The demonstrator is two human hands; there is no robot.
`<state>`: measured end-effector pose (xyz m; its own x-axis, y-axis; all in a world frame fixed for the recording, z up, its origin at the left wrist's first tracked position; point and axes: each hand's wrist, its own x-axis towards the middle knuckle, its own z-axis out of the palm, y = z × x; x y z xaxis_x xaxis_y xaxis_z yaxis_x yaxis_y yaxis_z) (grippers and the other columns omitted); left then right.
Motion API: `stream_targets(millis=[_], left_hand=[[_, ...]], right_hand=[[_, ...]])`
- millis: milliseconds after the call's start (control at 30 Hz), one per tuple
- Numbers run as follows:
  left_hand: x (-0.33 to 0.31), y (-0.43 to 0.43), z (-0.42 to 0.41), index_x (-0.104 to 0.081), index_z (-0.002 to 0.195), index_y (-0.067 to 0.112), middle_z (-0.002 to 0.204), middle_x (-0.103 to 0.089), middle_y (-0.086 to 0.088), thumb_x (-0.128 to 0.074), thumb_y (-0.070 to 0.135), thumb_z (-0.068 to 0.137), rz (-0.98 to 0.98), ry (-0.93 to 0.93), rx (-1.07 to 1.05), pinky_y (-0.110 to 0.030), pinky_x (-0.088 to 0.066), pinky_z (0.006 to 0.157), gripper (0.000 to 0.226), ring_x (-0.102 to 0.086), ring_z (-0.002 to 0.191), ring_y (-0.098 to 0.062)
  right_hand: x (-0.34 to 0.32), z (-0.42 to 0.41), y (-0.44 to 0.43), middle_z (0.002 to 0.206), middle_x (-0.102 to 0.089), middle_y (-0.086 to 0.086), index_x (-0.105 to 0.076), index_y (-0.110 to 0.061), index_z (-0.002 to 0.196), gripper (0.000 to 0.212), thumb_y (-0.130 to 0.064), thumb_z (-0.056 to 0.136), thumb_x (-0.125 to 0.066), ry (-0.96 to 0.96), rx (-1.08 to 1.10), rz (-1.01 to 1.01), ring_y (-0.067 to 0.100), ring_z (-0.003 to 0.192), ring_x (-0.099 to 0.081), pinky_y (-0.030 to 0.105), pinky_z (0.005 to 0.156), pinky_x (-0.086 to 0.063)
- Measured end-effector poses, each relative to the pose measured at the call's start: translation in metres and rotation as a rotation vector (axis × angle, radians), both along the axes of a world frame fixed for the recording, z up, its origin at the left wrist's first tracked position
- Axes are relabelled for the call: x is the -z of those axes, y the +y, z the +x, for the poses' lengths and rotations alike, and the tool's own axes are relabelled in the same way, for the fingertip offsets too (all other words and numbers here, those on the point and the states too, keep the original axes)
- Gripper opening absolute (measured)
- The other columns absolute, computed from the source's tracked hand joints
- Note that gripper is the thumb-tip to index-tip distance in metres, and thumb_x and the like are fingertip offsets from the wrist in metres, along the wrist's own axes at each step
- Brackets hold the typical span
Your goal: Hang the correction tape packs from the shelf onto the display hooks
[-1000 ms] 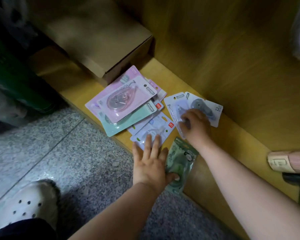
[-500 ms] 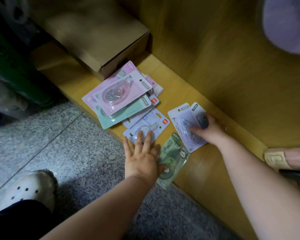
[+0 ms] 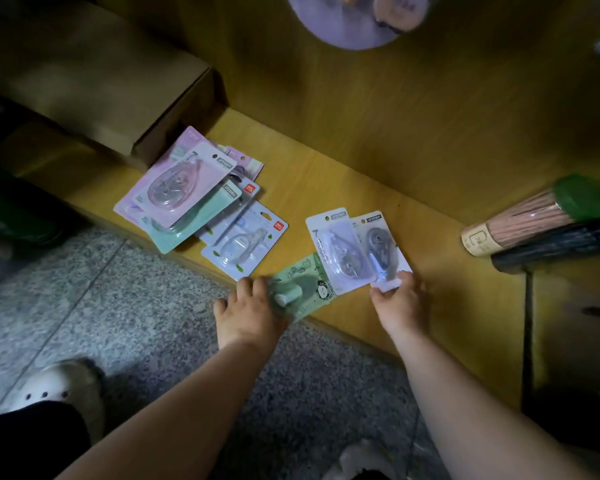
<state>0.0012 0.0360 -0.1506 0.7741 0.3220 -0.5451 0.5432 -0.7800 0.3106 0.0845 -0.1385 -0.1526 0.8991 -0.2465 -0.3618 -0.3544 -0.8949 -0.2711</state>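
Dim light, low yellow wooden shelf, matching wooden back panel, speckled grey stone floor, cardboard box at left.

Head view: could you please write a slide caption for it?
Left hand holds a green pack; right hand pinches two white packs at the shelf edge.

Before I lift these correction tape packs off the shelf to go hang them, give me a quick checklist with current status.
1. Left hand holds the green pack: ok.
2. Right hand pinches both white packs at their near edge: ok.
3. White packs' hang holes uncovered: ok.
4. Green pack's hang hole clear: cannot tell, blurred.
5. Display hooks in sight: not ok, none visible.
6. Shelf emptied: not ok, a pile of packs lies at left.
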Motion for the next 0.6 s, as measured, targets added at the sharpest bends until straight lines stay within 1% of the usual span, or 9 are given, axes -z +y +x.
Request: stream_targets(millis=[67,100,200,300,367,400,467,500,600], left_hand=[[0.000,-0.003,0.001,-0.027,0.134,0.021,0.134,-0.038,-0.005,-0.050,0.060,0.079,0.001,0.021,-0.007,-0.037,-0.025,0.105,0.071,-0.037,0.128,-0.024],[0.000,-0.003,0.002,-0.027,0.134,0.021,0.134,-0.038,-0.004,-0.050,0.062,0.078,0.019,0.038,0.006,-0.037,-0.025,0.105,0.073,-0.036,0.129,-0.024],[0.000,-0.004,0.005,-0.029,0.132,0.019,0.137,-0.036,-0.005,-0.051,0.066,0.075,0.024,0.097,0.003,-0.039,-0.025,0.106,0.077,-0.031,0.131,-0.025],[0.000,-0.014,0.009,-0.032,0.128,0.015,0.135,-0.034,-0.008,-0.054,0.072,0.067,-0.096,0.077,-0.130,-0.042,-0.029,0.106,0.086,-0.031,0.130,-0.028],[0.003,-0.018,0.013,-0.032,0.124,0.010,0.132,-0.034,-0.010,-0.059,0.065,0.070,-0.174,0.038,-0.249,-0.041,-0.033,0.103,0.082,-0.034,0.128,-0.030],[0.005,-0.018,0.013,-0.032,0.124,0.008,0.131,-0.035,-0.011,-0.061,0.058,0.073,-0.190,0.029,-0.292,-0.040,-0.033,0.103,0.077,-0.035,0.127,-0.031],[0.009,-0.018,0.013,-0.033,0.123,0.008,0.131,-0.038,-0.013,-0.060,0.048,0.079,-0.184,0.018,-0.325,-0.039,-0.033,0.102,0.066,-0.037,0.126,-0.030],[0.011,-0.017,0.011,-0.034,0.122,0.008,0.131,-0.041,-0.013,-0.061,0.046,0.079,-0.193,0.010,-0.339,-0.038,-0.033,0.102,0.064,-0.039,0.126,-0.030],[0.012,-0.013,0.008,-0.037,0.125,0.008,0.130,-0.047,-0.013,-0.070,0.040,0.074,-0.302,-0.025,-0.415,-0.039,-0.038,0.100,0.069,-0.045,0.122,-0.030]], right_hand=[[-0.007,0.012,-0.002,0.143,-0.034,0.015,-0.039,-0.009,0.135,0.056,-0.028,0.085,-0.059,-0.099,-0.038,0.034,0.033,0.131,-0.033,0.036,0.103,-0.033],[-0.009,0.021,-0.002,0.147,-0.031,0.014,-0.036,-0.011,0.137,0.061,-0.032,0.085,-0.059,-0.093,-0.065,0.046,0.033,0.134,-0.030,0.038,0.106,-0.030],[-0.013,0.049,0.005,0.153,-0.020,0.010,-0.020,-0.019,0.145,0.082,-0.053,0.080,-0.057,0.084,-0.096,0.044,0.031,0.140,-0.021,0.046,0.113,-0.021],[-0.006,0.055,0.015,0.155,-0.012,0.007,-0.009,-0.027,0.147,0.091,-0.066,0.076,-0.050,0.221,-0.137,0.020,0.032,0.142,-0.014,0.052,0.114,-0.014],[0.005,0.050,0.020,0.157,-0.003,0.007,-0.001,-0.030,0.147,0.094,-0.067,0.076,-0.050,0.264,-0.135,0.025,0.033,0.144,-0.005,0.056,0.115,-0.009],[0.009,0.047,0.021,0.157,-0.002,0.006,0.000,-0.031,0.147,0.094,-0.066,0.076,-0.051,0.263,-0.117,0.024,0.033,0.144,-0.005,0.057,0.114,-0.008],[0.011,0.042,0.018,0.157,-0.003,0.007,-0.003,-0.032,0.146,0.091,-0.064,0.077,-0.052,0.223,-0.055,0.025,0.033,0.143,-0.007,0.059,0.113,-0.008],[0.009,0.040,0.015,0.156,-0.005,0.007,-0.004,-0.032,0.146,0.090,-0.063,0.077,-0.053,0.208,-0.028,0.026,0.032,0.143,-0.008,0.060,0.113,-0.008],[0.004,0.038,-0.003,0.155,-0.010,0.010,-0.007,-0.030,0.146,0.088,-0.058,0.078,-0.056,0.209,0.034,0.021,0.034,0.142,-0.011,0.061,0.112,-0.007]])
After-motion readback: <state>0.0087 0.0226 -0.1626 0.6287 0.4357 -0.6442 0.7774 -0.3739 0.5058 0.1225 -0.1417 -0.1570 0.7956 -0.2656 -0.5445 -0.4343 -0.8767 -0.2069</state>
